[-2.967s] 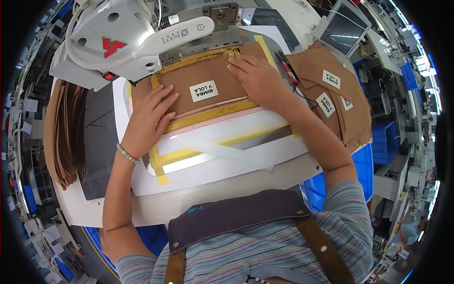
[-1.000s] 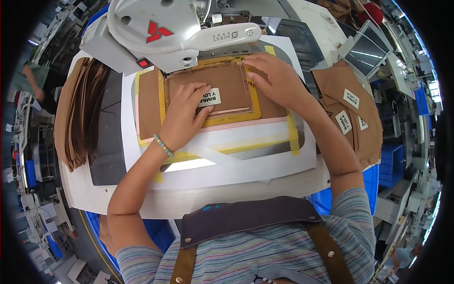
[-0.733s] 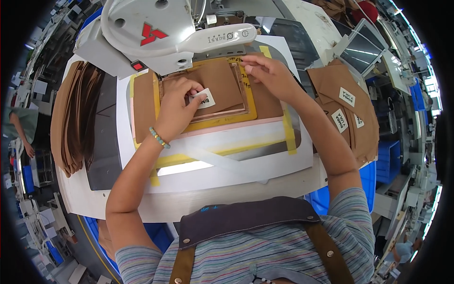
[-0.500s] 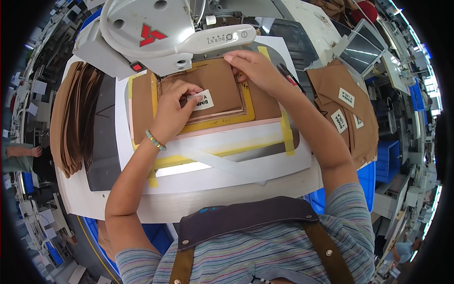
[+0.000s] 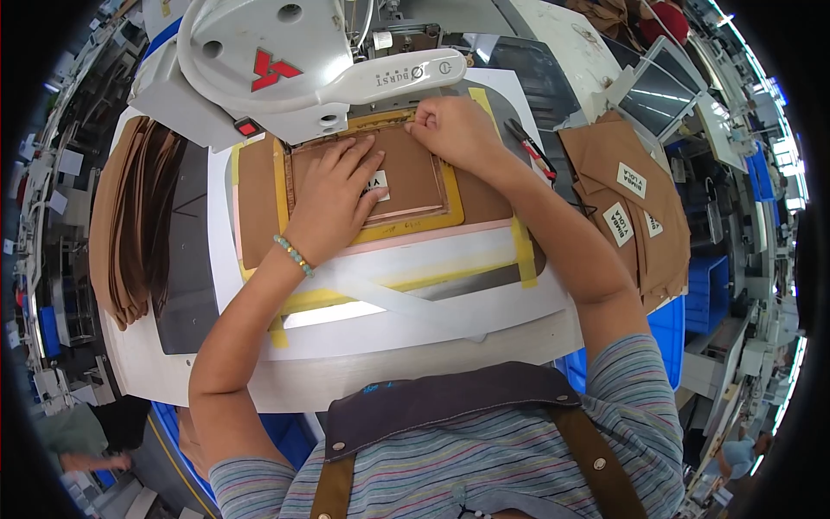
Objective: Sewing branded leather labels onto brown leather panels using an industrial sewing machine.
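Brown panel [image 5: 411, 173]: flat inside yellow frame [image 5: 432, 221]
White label [image 5: 381, 186]: on panel, partly covered
Yellow frame: rectangular, six-o'clock bar uncovered

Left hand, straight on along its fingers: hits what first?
Likely the far bar of the yellow frame, just ahead of the left hand; heights are unclear from this view.

You're in a grey-blue, multicolour-striped short-sleeved shirt [image 5: 450, 471] under a dark purple-grey apron [image 5: 458, 402] with blue marks [image 5: 379, 387] near its top, brown straps [image 5: 609, 484], round metal snaps [image 5: 599, 464], plus a green-and-yellow beaded bracelet [image 5: 294, 255], left wrist.
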